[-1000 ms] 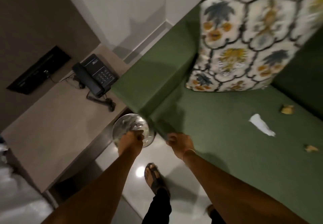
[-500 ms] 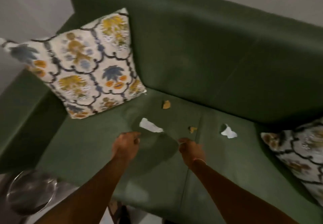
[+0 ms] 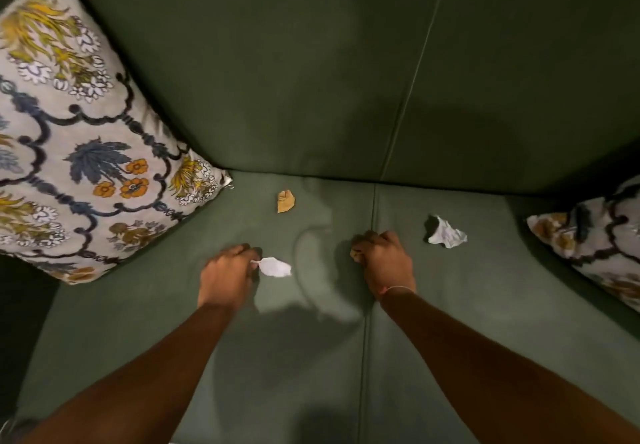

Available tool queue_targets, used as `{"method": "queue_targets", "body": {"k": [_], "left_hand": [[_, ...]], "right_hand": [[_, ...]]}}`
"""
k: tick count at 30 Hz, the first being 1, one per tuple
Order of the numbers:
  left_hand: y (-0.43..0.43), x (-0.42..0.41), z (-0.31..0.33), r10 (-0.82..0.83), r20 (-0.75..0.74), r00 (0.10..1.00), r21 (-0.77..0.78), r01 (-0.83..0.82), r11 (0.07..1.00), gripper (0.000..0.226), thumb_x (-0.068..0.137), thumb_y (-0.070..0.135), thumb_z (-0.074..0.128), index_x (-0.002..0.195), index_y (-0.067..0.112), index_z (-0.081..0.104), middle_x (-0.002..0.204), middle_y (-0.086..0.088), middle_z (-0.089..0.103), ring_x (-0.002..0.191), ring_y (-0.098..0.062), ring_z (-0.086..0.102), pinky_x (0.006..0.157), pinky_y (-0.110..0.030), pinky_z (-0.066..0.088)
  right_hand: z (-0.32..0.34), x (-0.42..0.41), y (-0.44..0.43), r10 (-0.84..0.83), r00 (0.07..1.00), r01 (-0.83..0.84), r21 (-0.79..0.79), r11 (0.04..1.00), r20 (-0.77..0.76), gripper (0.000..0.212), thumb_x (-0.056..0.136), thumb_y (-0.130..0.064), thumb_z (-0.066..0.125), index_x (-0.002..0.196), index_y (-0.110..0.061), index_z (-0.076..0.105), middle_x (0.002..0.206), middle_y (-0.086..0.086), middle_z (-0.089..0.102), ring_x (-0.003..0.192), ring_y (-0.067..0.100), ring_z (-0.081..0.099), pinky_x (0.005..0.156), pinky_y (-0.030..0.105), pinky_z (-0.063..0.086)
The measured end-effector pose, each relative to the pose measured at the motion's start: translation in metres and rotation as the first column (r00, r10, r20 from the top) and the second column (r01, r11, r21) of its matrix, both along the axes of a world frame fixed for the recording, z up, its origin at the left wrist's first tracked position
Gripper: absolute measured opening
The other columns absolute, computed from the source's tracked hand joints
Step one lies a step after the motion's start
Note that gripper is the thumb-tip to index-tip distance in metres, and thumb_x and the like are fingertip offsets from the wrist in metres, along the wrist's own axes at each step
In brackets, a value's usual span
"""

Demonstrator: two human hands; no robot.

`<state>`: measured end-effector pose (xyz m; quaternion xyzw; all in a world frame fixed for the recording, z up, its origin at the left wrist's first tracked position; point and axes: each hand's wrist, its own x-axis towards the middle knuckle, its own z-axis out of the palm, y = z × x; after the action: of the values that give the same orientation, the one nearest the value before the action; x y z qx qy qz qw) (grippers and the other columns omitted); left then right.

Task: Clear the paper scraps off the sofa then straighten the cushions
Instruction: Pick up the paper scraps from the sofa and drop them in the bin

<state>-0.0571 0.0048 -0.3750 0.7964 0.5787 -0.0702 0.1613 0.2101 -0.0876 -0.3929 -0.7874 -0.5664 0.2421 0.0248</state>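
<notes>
On the green sofa seat [image 3: 311, 357] my left hand [image 3: 227, 275] pinches the left end of a white paper scrap [image 3: 275, 267]. My right hand [image 3: 382, 260] is closed over a small brown scrap [image 3: 355, 253], of which only an edge shows at the fingers. Another brown scrap [image 3: 285, 201] lies near the backrest, apart from both hands. A crumpled white scrap [image 3: 446, 234] lies to the right of my right hand. One patterned cushion [image 3: 79, 152] leans tilted in the left corner; a second cushion [image 3: 595, 242] lies at the right edge, partly cut off.
The sofa backrest [image 3: 311, 73] rises behind the scraps. A seam [image 3: 367, 305] divides the seat just left of my right wrist. The floor shows only as a dark strip at the far left.
The view swung from a side table and glass bowl to the sofa. Both hands reached forward onto the seat; the left closed on the white scrap, the right on the small brown one.
</notes>
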Motion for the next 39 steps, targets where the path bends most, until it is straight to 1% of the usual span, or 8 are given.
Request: {"method": "queue_targets", "body": {"k": [6,10,14,19,23,29,33,39], "left_hand": [[0.019,0.046,0.011,-0.05,0.112,0.992,0.077,0.042,0.996,0.013,0.082,0.028,0.068,0.092,0.028,0.076,0.102,0.002,0.069,0.1,-0.027,0.059,0.073,-0.037,0.052],[0.052,0.087,0.014,-0.047,0.125,0.991,0.104,0.034,0.994,0.015,0.081,0.028,0.069,0.094,0.028,0.076,0.119,-0.001,0.063,0.11,-0.031,0.052,0.081,-0.044,0.054],[0.078,0.109,0.006,-0.016,0.003,1.0,-0.023,0.016,1.0,0.02,0.081,0.025,0.069,0.1,0.025,0.076,0.131,-0.01,0.056,0.119,-0.037,0.051,0.094,-0.047,0.05],[0.076,0.113,-0.004,-0.001,0.007,1.0,0.024,0.0,1.0,0.015,0.079,0.017,0.071,0.093,0.016,0.077,0.109,-0.019,0.064,0.098,-0.043,0.062,0.082,-0.045,0.051],[0.051,0.099,-0.006,0.036,0.073,0.997,0.027,-0.038,0.999,0.016,0.081,0.015,0.068,0.093,0.021,0.076,0.103,-0.017,0.068,0.091,-0.043,0.066,0.077,-0.044,0.052],[-0.003,0.051,0.002,0.305,0.296,0.905,-0.094,-0.29,0.952,0.016,0.08,0.027,0.071,0.095,0.027,0.077,0.099,-0.007,0.076,0.092,-0.036,0.069,0.078,-0.037,0.051],[-0.038,-0.02,0.007,0.409,0.331,0.851,-0.167,-0.374,0.912,0.015,0.081,0.029,0.069,0.094,0.028,0.077,0.093,-0.007,0.078,0.085,-0.032,0.071,0.072,-0.034,0.051],[-0.089,-0.175,0.02,0.639,0.354,0.683,-0.171,-0.624,0.762,0.01,0.074,0.027,0.079,0.082,0.022,0.08,0.07,-0.007,0.077,0.06,-0.025,0.069,0.058,-0.025,0.043]], "right_hand": [[0.021,0.026,-0.028,-0.139,0.99,0.138,0.173,0.975,-0.007,0.019,0.086,-0.031,0.062,0.101,-0.03,0.074,0.112,0.001,0.07,0.108,0.03,0.055,0.089,0.042,0.044],[0.026,0.062,-0.037,-0.298,0.95,0.273,0.216,0.938,0.094,0.014,0.08,-0.033,0.072,0.093,-0.036,0.075,0.139,0.004,0.054,0.133,0.036,0.041,0.11,0.049,0.032],[0.015,0.091,-0.032,-0.389,0.918,0.376,0.137,0.916,0.083,0.02,0.081,-0.027,0.071,0.101,-0.029,0.073,0.151,0.008,0.04,0.139,0.035,0.033,0.111,0.05,0.033],[-0.005,0.095,-0.032,-0.431,0.901,0.434,0.081,0.897,-0.046,0.026,0.087,-0.018,0.064,0.113,-0.014,0.068,0.12,0.011,0.059,0.109,0.032,0.058,0.094,0.044,0.052],[-0.011,0.08,-0.045,-0.456,0.884,0.464,0.069,0.883,-0.105,0.021,0.088,-0.016,0.063,0.106,-0.023,0.072,0.107,0.006,0.068,0.098,0.027,0.064,0.091,0.039,0.054],[0.012,0.008,-0.058,-0.64,0.65,0.661,-0.11,0.742,-0.411,0.013,0.08,-0.019,0.075,0.092,-0.023,0.079,0.09,-0.002,0.077,0.084,0.009,0.065,0.086,0.021,0.05],[0.027,-0.077,-0.055,-0.663,0.447,0.629,-0.316,0.711,-0.601,0.011,0.074,-0.009,0.08,0.085,-0.01,0.079,0.058,-0.005,0.07,0.054,0.009,0.064,0.053,0.019,0.053],[0.039,-0.231,-0.038,-0.655,0.304,0.515,-0.459,0.724,-0.692,0.026,0.076,0.01,0.072,0.101,0.0,0.069,0.065,0.007,0.07,0.043,0.008,0.059,0.04,0.021,0.045]]}}
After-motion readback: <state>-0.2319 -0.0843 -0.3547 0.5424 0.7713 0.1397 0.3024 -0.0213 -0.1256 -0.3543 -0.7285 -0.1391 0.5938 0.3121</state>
